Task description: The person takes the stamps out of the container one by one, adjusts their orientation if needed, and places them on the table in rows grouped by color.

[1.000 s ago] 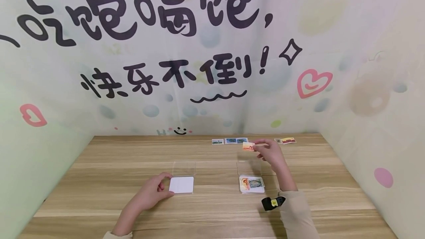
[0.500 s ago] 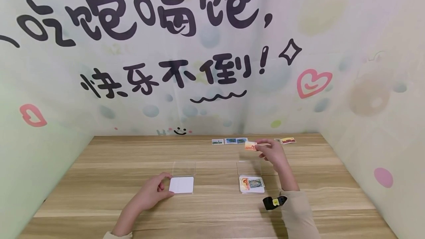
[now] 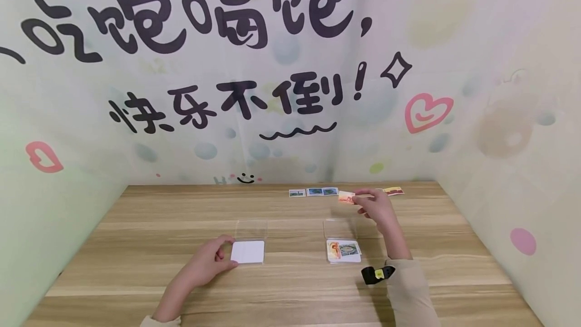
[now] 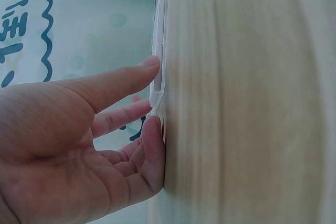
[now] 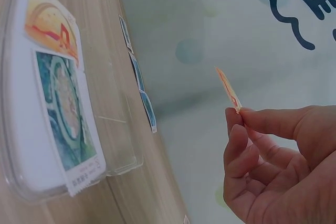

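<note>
My right hand point(image 3: 379, 207) pinches an orange postage stamp point(image 3: 346, 197) between thumb and fingertips, raised over the back of the table. In the right wrist view that stamp point(image 5: 229, 90) appears nearly edge-on. Nearer me lies an open clear plastic case point(image 3: 343, 260) whose white insert carries an orange stamp point(image 5: 51, 20) and a green-blue stamp point(image 5: 64, 111). On the left, my left hand point(image 3: 210, 262) holds a second clear case with a white insert point(image 3: 247, 252) by its left side, thumb at the near corner and index finger at the far one. Its clear lid point(image 3: 251, 229) lies folded back.
Along the back edge of the wooden table point(image 3: 181, 216) lie a small stamp point(image 3: 297, 193), a pair of blue stamps point(image 3: 323, 192) and a yellow-red stamp point(image 3: 394, 191), partly behind my right hand. A printed cloth point(image 3: 290, 160) stands behind.
My right hand has shifted a little to the right with the orange stamp. The left hand and both cases have stayed in place.
</note>
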`<action>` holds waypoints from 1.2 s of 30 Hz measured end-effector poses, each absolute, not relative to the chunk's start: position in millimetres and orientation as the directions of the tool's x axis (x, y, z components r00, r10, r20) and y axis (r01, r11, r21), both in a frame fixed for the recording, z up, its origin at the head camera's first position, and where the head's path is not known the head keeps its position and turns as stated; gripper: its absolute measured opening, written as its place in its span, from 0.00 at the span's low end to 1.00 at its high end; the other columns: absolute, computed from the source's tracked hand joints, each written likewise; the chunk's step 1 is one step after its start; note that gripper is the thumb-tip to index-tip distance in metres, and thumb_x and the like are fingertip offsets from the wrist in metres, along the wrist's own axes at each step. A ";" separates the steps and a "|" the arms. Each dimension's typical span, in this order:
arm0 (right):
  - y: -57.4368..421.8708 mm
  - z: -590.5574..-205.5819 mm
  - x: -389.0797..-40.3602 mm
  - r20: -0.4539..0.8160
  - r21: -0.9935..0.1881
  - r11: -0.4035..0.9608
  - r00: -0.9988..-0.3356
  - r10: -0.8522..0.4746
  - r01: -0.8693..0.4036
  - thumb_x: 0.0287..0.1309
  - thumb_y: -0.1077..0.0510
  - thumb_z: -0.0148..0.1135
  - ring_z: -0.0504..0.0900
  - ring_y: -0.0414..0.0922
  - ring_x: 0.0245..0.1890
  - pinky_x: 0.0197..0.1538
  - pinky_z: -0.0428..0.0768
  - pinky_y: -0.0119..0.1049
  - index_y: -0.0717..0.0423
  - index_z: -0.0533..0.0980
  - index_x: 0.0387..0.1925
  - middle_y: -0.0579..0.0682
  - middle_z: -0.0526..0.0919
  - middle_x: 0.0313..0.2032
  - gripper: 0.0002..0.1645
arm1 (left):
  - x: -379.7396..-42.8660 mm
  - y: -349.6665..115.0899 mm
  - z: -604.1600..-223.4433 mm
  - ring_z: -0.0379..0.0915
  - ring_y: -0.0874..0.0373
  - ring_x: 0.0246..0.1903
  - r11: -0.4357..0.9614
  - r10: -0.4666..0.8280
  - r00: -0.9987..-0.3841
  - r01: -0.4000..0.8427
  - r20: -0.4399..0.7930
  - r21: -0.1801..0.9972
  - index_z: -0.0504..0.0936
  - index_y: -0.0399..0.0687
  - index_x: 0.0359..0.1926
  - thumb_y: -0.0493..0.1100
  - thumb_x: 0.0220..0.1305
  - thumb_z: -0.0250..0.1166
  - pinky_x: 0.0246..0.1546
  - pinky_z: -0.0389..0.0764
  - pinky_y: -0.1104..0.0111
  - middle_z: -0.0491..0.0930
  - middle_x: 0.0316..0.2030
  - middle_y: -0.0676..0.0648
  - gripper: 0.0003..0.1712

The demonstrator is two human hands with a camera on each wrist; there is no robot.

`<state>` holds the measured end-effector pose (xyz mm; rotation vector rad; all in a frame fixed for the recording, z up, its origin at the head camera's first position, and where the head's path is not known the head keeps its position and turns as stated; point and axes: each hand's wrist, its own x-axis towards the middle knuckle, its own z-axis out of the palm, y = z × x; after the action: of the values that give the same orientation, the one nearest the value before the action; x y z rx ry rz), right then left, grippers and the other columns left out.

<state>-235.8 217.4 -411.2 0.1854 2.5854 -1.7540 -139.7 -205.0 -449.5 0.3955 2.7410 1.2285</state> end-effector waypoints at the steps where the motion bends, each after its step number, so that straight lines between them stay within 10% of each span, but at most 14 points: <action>1: 217.8 -411.0 -235.8 -0.077 -0.925 0.364 -0.993 0.092 0.106 0.72 0.62 0.64 0.84 0.44 0.27 0.34 0.80 0.36 0.71 0.79 0.58 0.59 0.90 0.42 0.19 | -139.7 -204.9 -449.4 0.63 0.61 0.28 0.637 0.281 -0.960 0.189 0.003 0.748 0.79 0.32 0.58 0.38 0.59 0.79 0.30 0.68 0.70 0.70 0.29 0.49 0.28; 36: 233.1 -408.6 -235.8 -0.103 -0.939 0.316 -0.988 0.118 0.135 0.72 0.60 0.64 0.83 0.40 0.26 0.32 0.79 0.32 0.72 0.76 0.61 0.49 0.89 0.37 0.23 | -140.8 -205.5 -452.5 0.62 0.62 0.27 0.648 0.277 -0.961 0.194 0.009 0.736 0.79 0.34 0.57 0.38 0.59 0.79 0.30 0.67 0.71 0.70 0.29 0.49 0.28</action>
<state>-235.8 233.1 -408.6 0.2436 2.5363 -1.8113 -140.8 -205.5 -452.5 0.3959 2.7563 1.2130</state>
